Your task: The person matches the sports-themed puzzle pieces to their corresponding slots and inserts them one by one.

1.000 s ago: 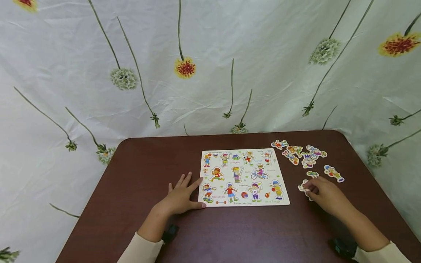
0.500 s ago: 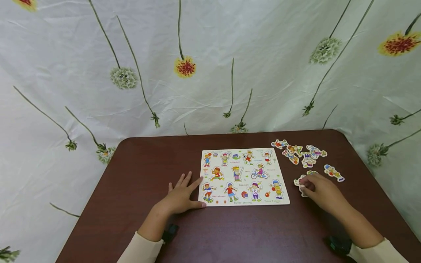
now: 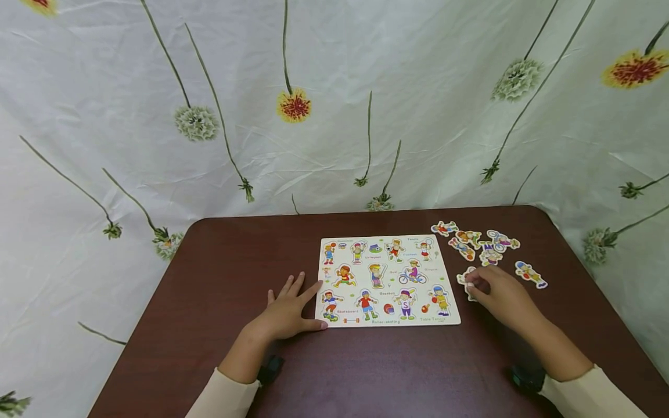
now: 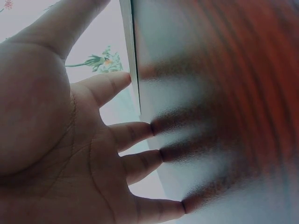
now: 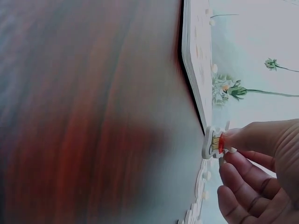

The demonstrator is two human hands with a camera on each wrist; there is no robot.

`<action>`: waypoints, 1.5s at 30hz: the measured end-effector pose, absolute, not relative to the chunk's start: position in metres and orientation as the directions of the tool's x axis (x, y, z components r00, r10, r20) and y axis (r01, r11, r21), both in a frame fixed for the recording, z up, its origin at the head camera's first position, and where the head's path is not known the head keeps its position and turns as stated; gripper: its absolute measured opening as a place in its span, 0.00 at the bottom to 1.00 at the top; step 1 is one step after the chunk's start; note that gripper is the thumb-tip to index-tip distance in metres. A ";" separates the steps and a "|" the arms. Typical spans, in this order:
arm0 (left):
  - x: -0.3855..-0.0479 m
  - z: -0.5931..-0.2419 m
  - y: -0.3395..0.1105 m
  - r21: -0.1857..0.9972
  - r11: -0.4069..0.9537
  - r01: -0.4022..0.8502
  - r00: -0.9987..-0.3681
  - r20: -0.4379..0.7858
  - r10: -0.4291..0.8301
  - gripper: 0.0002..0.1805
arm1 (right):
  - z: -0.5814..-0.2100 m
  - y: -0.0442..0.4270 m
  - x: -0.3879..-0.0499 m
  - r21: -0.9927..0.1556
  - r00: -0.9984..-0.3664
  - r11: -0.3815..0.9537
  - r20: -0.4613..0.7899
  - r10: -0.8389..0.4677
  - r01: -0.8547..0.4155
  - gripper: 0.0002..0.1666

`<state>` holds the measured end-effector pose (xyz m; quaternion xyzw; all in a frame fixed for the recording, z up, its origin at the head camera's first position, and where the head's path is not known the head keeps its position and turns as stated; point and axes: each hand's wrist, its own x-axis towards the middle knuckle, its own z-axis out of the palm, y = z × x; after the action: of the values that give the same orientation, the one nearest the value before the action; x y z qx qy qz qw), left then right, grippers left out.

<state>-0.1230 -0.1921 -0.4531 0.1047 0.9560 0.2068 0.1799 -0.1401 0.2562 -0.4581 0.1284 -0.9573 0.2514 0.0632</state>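
A white puzzle board (image 3: 364, 273) printed with colourful sports figures lies flat on the table. My left hand (image 3: 284, 313) rests with spread fingers at its left edge, thumb and index finger touching the board; the other fingertips touch the tabletop in the left wrist view. Just right of the board, my right hand (image 3: 504, 296) pinches a small white-edged puzzle piece (image 3: 464, 280) between thumb and index finger. In the right wrist view, that puzzle piece (image 5: 212, 143) shows a bit of yellow and red, the rest being covered by the thumb.
Several loose puzzle pieces (image 3: 462, 249) lie in a cluster beyond the board's right corner. One more figure piece (image 3: 531, 275) lies apart, right of my right hand. The dark brown table (image 3: 387, 371) ends at a hanging flowered cloth (image 3: 334, 145).
My right hand has moved left and slightly away from me, carrying the pinched piece closer to the board's right edge. A small green piece is now hidden behind it. My left hand stays put.
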 end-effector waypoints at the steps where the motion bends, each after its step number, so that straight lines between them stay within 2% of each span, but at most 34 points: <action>1: -0.123 -0.453 -0.192 0.433 0.893 0.126 -0.913 -0.302 0.275 0.51 | -0.458 0.255 -0.141 -0.469 -0.959 0.838 0.187 -0.214 -0.279 0.06; 31: -0.123 -0.453 -0.193 0.433 0.893 0.121 -0.911 -0.310 0.274 0.51 | -0.456 0.216 -0.184 -0.518 -0.967 0.819 0.178 -0.181 -0.248 0.07; 45: -0.123 -0.453 -0.192 0.426 0.896 0.123 -0.911 -0.310 0.272 0.51 | -0.454 0.202 -0.205 -0.534 -0.964 0.803 0.175 -0.202 -0.265 0.03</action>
<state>-0.1230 -0.1924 -0.4527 0.1031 0.9562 0.2029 0.1838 -0.2051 0.2019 -0.4539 0.1233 -0.9479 0.2887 0.0547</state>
